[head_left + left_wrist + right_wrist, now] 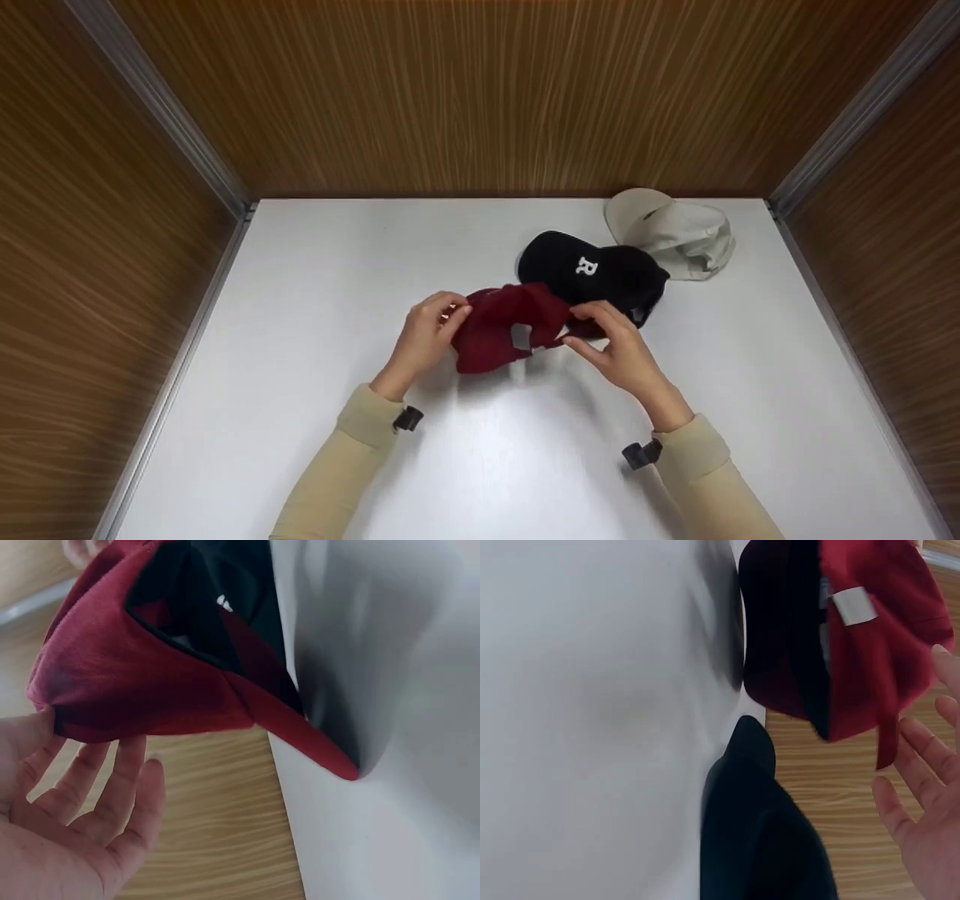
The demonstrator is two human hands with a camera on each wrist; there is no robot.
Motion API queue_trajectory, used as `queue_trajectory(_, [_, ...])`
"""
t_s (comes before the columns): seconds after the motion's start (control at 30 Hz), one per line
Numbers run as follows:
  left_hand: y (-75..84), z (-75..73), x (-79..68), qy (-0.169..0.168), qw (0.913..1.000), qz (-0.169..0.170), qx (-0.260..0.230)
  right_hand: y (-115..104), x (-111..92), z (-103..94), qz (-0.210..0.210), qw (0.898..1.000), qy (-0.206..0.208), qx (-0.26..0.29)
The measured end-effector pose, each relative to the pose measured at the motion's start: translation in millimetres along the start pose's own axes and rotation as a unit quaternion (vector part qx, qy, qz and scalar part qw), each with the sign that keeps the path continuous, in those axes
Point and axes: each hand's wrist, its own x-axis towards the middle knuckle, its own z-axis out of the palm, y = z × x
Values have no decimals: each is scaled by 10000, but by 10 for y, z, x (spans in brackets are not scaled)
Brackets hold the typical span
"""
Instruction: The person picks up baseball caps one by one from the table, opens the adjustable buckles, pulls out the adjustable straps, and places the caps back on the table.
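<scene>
Both hands hold a dark red baseball cap just above the white table, its back opening and strap turned toward me. My left hand pinches the crown's left side; in the left wrist view the thumb lies on the near side and the fingers curl behind. My right hand holds the right side, thumb and fingertips at the crown edge by the strap. The peak points down toward the table. A black baseball cap with a white letter R lies right behind, partly overlapped by the red one.
A beige cap lies at the back right, against the black cap and close to the rear wall. Wood-grain panels with metal edges enclose the white table at the back and both sides.
</scene>
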Motion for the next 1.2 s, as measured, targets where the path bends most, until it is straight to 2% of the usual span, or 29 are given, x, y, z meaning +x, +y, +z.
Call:
queue_trajectory(0.17, [-47,-89,69,-83,9983,-285,-495,11,-56,-16,46,9993,253,-266])
queue_trajectory(0.47, [-48,-105,101,-252,9972,-250,-655,-75,66,84,-189,9946,521,-875])
queue_trajectory(0.63, [-24,-102,130,-379,9963,-203,-742,-111,170,169,-471,9874,718,-1328])
queue_trajectory(0.9, [1,-128,177,-468,9954,-184,-815,-118,319,211,-817,9830,1037,-1278])
queue_trajectory(1.1, [3,-123,193,-474,9949,-210,-862,-121,343,245,-760,9761,1252,-1605])
queue_trajectory(1.2, [5,-117,199,-522,9949,-205,-838,-125,367,259,-742,9749,1363,-1593])
